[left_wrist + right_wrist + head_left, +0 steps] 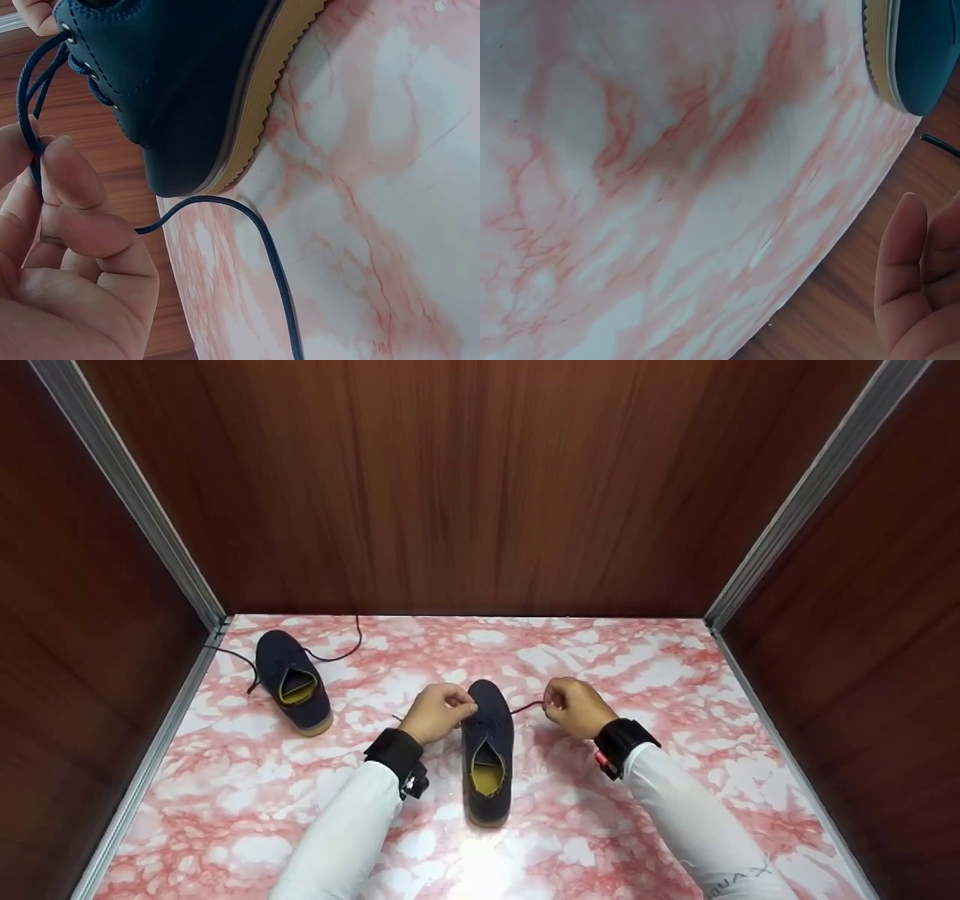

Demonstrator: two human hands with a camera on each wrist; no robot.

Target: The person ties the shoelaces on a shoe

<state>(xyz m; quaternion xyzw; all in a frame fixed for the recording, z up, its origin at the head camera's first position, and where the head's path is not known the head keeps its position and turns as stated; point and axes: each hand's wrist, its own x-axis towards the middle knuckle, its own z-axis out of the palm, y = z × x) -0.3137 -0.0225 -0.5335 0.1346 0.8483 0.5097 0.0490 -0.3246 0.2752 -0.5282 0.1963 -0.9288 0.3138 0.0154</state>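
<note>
A dark navy lace-up shoe with a yellow insole stands upright on the table, toe pointing away from me. My left hand is at the left of its front part; the left wrist view shows thumb and fingers pinching a looped dark shoelace beside the eyelets. From that hand the lace's loose length trails over the table. To the right of the shoe, my right hand pinches the other lace end, drawn out sideways from the shoe. In the right wrist view this hand's fingertips are partly cut off.
A matching shoe stands at the back left, its two laces spread out to either side. The table has a red and white marbled top. Brown wood-look panels enclose it at the back and both sides.
</note>
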